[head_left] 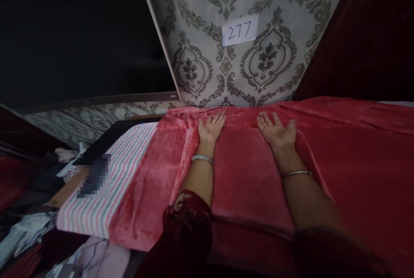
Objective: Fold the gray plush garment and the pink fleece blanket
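Observation:
A red plush blanket (249, 170) spreads across the surface in front of me, with a folded panel lying between my forearms. Palm up, my left hand (211, 129) rests on the blanket toward its far edge, fingers stretched out and nothing in it. My right hand (278, 132) lies likewise on the right side of the panel, palm up with fingers apart and empty. Raised folds of the blanket run along the outer side of both forearms. A striped pink, grey and white cloth (106, 183) shows at the blanket's left edge.
A large dark screen (84, 36) stands at the left. Behind the blanket is a patterned wall (207, 54) with a paper marked 277 (240, 30). Dark red panelling (365, 41) rises at right. Piled clothes (35, 226) lie at lower left, near a blurred-out patch.

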`<state>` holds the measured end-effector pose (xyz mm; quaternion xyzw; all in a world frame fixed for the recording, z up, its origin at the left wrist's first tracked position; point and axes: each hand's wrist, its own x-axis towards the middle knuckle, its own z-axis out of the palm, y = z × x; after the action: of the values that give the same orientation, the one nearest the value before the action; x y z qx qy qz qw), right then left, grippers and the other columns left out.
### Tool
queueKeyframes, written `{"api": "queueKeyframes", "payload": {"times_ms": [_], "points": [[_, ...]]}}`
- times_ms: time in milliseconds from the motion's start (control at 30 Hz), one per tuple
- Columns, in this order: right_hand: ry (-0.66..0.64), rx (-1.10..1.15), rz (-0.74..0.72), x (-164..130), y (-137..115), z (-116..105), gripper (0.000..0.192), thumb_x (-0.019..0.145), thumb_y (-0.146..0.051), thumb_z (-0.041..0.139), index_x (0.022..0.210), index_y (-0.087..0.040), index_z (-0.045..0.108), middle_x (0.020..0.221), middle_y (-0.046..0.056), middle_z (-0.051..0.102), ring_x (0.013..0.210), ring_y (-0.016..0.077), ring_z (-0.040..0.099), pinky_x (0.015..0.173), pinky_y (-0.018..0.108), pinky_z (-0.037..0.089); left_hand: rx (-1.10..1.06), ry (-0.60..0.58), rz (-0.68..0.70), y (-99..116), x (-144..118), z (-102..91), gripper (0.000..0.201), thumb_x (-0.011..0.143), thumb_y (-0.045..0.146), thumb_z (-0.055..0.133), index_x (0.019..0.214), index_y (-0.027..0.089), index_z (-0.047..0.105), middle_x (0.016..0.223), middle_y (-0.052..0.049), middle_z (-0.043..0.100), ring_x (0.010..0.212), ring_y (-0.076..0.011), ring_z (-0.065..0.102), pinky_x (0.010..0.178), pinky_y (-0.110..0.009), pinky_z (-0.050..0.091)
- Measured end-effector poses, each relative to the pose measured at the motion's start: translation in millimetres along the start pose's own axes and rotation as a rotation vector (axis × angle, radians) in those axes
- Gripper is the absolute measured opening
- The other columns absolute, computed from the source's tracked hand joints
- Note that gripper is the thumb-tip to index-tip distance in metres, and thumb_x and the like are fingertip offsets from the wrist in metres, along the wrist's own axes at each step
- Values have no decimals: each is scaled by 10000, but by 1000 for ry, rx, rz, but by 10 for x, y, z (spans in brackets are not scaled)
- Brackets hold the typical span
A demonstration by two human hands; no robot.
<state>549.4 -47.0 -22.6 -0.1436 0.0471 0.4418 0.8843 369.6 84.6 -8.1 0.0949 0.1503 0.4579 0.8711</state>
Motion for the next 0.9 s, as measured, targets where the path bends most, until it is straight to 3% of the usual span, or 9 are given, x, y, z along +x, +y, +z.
{"api": "queueKeyframes", "payload": {"times_ms": [167,300,467,567,700,800,900], "points": [[7,-117,1,-74,79,52,598,985,-695,282,1276,-241,542,1354,152,542,1228,239,595,811,423,627,-3,58,-32,-6,-101,90,354,1017,373,351,1320,207,426,1506,-243,458,1377,-360,519,868,-534,609],[91,-196,-31,-72,-12,258,579,991,-667,274,1243,-231,560,1292,152,567,1200,254,600,801,444,629,58,124,14,158,-136,258,339,1008,311,375,1315,190,451,1533,-249,432,1420,-354,468,932,-497,589],[-118,-169,-122,63,-349,501,615,950,-720,331,1197,-232,614,1260,144,588,1190,266,601,855,484,612,80,73,120,508,-84,368,345,1029,351,345,1313,218,489,1483,-175,523,1386,-317,517,954,-469,584],[-79,-124,-165,112,-418,387,643,962,-717,281,1190,-219,618,1276,144,573,1195,253,595,841,446,613,105,94,153,587,-37,257,387,1037,369,329,1368,220,464,1493,-176,514,1394,-301,510,953,-452,590],[53,-71,-170,127,-379,26,626,953,-719,259,1171,-251,613,1303,125,553,1198,248,591,819,444,616,95,139,116,601,-8,8,443,1025,401,362,1414,200,425,1514,-213,478,1373,-292,534,950,-441,596],[-28,-61,-164,168,-410,-141,655,931,-742,283,1187,-239,615,1305,135,562,1210,259,583,826,434,611,80,99,100,634,11,-95,422,1026,379,354,1400,198,429,1485,-208,506,1343,-291,565,909,-440,620],[-59,-63,-153,214,-461,-175,681,937,-740,267,1195,-219,623,1289,147,580,1192,258,587,819,418,605,102,94,88,664,37,-108,381,1026,346,352,1364,206,458,1460,-204,530,1346,-302,561,868,-443,639]]}}
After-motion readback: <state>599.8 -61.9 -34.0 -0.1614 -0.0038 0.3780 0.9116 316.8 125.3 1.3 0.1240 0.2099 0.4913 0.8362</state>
